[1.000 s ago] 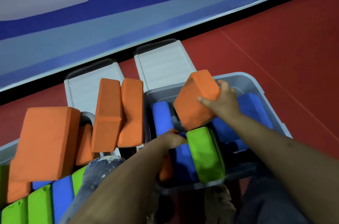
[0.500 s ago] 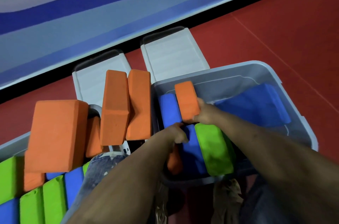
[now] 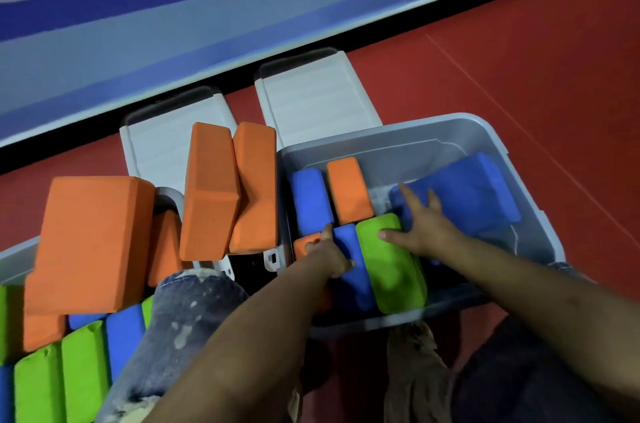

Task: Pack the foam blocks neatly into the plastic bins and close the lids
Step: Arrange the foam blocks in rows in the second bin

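Two bins in view, both uncovered. The right bin (image 3: pixel 512 159) sits on the red floor (image 3: pixel 519 51); its white lid (image 3: pixel 318 96) lies flat behind it, a second white lid (image 3: pixel 162 142) behind the left bin (image 3: pixel 15 256).

Right bin, packed on edge along its left side: far row, a blue block (image 3: pixel 310 200) then an orange block (image 3: pixel 349 190); near row, a low orange block (image 3: pixel 303 244), another blue block (image 3: pixel 353 273), a green block (image 3: pixel 391 263). A large blue block (image 3: pixel 464 194) lies tilted across the right half, not yet seated.

Left hand (image 3: pixel 332 254): fingers curled over the top of the near blue block, thumb toward the low orange one, seemingly steadying the row. Right hand (image 3: pixel 420 225): fingers spread wide, flat against the near edge of the tilted blue block, thumb touching the green block. Not gripping anything.

Left bin is heaped: three orange blocks (image 3: pixel 90 242) stand well above its rim, green and blue ones below.

Risks, as I judge them:
- The tilted block, if pushed down at an angle, could wedge against the bin wall or shove the green block out of line.
- Foam compresses and springs back, so a forced fit may pop up and stop the lid seating.
- The orange stack leans toward the right bin; a knock from the left forearm could tip it.
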Demonstrator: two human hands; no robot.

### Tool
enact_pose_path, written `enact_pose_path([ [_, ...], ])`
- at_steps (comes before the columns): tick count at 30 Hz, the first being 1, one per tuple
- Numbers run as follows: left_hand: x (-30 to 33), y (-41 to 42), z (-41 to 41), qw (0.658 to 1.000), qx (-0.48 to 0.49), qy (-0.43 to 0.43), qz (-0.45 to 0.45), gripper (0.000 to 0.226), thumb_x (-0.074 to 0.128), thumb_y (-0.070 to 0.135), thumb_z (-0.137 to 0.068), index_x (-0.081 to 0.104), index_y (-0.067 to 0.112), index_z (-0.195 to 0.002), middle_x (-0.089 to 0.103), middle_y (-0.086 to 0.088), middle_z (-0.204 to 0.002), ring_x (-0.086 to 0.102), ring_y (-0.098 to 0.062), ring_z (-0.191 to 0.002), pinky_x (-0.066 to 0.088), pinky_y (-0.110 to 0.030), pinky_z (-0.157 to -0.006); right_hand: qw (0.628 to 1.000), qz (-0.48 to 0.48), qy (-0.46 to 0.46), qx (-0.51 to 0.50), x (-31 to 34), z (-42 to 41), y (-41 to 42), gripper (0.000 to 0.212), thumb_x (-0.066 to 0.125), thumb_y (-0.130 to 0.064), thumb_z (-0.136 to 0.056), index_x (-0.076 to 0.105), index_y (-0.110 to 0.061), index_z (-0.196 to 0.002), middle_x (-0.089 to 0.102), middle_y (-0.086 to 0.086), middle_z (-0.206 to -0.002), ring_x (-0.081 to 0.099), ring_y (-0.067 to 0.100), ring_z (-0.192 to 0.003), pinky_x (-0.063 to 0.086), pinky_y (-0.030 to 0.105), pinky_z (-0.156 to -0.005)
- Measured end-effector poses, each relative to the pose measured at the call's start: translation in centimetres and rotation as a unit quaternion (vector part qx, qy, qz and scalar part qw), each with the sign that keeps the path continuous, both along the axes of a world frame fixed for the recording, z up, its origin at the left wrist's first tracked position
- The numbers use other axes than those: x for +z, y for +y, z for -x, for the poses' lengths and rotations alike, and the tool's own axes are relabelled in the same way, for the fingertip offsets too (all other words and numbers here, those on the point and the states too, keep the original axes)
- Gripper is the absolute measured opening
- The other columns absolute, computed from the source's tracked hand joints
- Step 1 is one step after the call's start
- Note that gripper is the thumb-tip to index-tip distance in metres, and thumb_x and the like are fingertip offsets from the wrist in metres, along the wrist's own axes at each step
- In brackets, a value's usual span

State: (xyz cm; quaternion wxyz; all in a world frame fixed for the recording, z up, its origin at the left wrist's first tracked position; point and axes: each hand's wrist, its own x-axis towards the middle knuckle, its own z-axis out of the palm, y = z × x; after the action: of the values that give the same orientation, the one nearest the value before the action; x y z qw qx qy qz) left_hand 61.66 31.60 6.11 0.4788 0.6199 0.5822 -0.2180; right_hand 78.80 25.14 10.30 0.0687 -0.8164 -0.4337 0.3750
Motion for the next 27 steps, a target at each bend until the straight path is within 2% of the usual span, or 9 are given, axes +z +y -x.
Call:
enact_pose_path([
  [3,-0.3,-0.3,0.4,1.0,0.007,-0.024,0.013,0.103,0.068,0.037,-0.086,-0.01,0.024,-0.152,0.038,-0.02,-0.147,0.046,-0.031,-0.128,0.04,-0.036,-0.104,0.992,-0.025,-0.034,0.118,-1.5,2.2,-3.0,0.103,0.066,-0.048,-0.082,-0.006,-0.023,-0.15,-0.016,0.021,-0.155,-0.014,0.041,-0.143,0.016,0.032,-0.115],
  [5,-0.2,-0.1,0.7,0.999,-0.004,-0.037,0.015,0.101,0.065,0.037,-0.088,-0.013,0.022,-0.151,0.043,-0.018,-0.144,0.051,-0.032,-0.123,0.043,-0.035,-0.101,0.979,-0.048,-0.066,0.186,-3.1,3.2,-4.4,0.107,0.068,-0.056,-0.075,-0.005,-0.031,-0.149,-0.029,0.024,-0.15,-0.005,0.044,-0.144,0.022,0.036,-0.115],
  [7,-0.3,-0.1,0.8,0.999,-0.001,-0.045,0.012,0.099,0.062,0.039,-0.09,-0.014,0.021,-0.151,0.044,-0.018,-0.143,0.051,-0.031,-0.122,0.042,-0.033,-0.098,0.975,-0.045,-0.102,0.194,-4.1,3.4,-5.3,0.112,0.068,-0.067,-0.064,-0.012,-0.051,-0.141,-0.047,0.015,-0.142,0.014,0.041,-0.142,0.037,0.044,-0.107],
  [8,-0.4,-0.2,0.8,0.999,0.003,-0.048,0.012,0.1,0.062,0.041,-0.089,-0.015,0.022,-0.151,0.043,-0.019,-0.144,0.05,-0.031,-0.124,0.041,-0.032,-0.098,0.974,-0.044,-0.117,0.189,-4.1,3.3,-5.5,0.115,0.066,-0.071,-0.061,-0.017,-0.054,-0.138,-0.05,0.009,-0.14,0.019,0.04,-0.14,0.041,0.047,-0.103],
  [10,-0.6,-0.5,0.6,0.999,0.016,-0.044,0.016,0.105,0.065,0.045,-0.086,-0.015,0.024,-0.15,0.039,-0.018,-0.147,0.047,-0.031,-0.126,0.041,-0.032,-0.1,0.974,-0.049,-0.134,0.174,-3.7,3.0,-5.4,0.116,0.067,-0.067,-0.06,-0.015,-0.053,-0.141,-0.046,0.009,-0.144,0.03,0.04,-0.135,0.043,0.048,-0.099],
  [13,-1.3,-0.8,0.0,0.999,0.033,-0.025,0.022,0.12,0.073,0.052,-0.075,-0.019,0.03,-0.149,0.03,-0.017,-0.15,0.043,-0.032,-0.13,0.038,-0.037,-0.106,0.987,-0.043,-0.121,0.099,-2.4,1.7,-4.2,0.109,0.07,-0.044,-0.068,-0.004,-0.041,-0.148,-0.035,0.019,-0.149,0.044,0.047,-0.123,0.041,0.042,-0.1],
  [18,-1.4,-1.6,-1.4,0.998,0.063,0.009,-0.01,0.122,0.077,0.051,-0.07,-0.015,0.033,-0.149,0.027,-0.019,-0.147,0.044,-0.032,-0.126,0.04,-0.035,-0.104,0.998,0.005,-0.06,0.014,-0.8,-2.5,-2.8,0.102,0.07,-0.042,-0.077,-0.005,-0.049,-0.145,-0.033,0.016,-0.151,0.039,0.043,-0.131,0.036,0.037,-0.107],
  [22,-1.2,-2.4,-2.0,0.995,0.088,0.016,-0.046,0.115,0.074,0.053,-0.07,-0.006,0.034,-0.15,0.026,-0.02,-0.143,0.045,-0.033,-0.124,0.039,-0.032,-0.101,0.999,-0.014,-0.024,0.025,-0.4,-3.9,-3.0,0.102,0.072,-0.034,-0.077,0.0,-0.046,-0.147,-0.011,0.028,-0.154,0.013,0.033,-0.145,0.027,0.031,-0.11],
  [27,-0.2,-1.6,-3.1,0.992,0.071,-0.002,-0.103,0.116,0.07,0.065,-0.066,0.0,0.029,-0.15,0.039,-0.023,-0.137,0.046,-0.036,-0.123,0.04,-0.034,-0.1,0.999,-0.038,-0.033,0.017,0.4,-5.3,-2.3,0.098,0.07,-0.041,-0.075,0.005,-0.043,-0.149,0.011,0.028,-0.152,0.02,0.029,-0.143,0.027,0.028,-0.11],
])
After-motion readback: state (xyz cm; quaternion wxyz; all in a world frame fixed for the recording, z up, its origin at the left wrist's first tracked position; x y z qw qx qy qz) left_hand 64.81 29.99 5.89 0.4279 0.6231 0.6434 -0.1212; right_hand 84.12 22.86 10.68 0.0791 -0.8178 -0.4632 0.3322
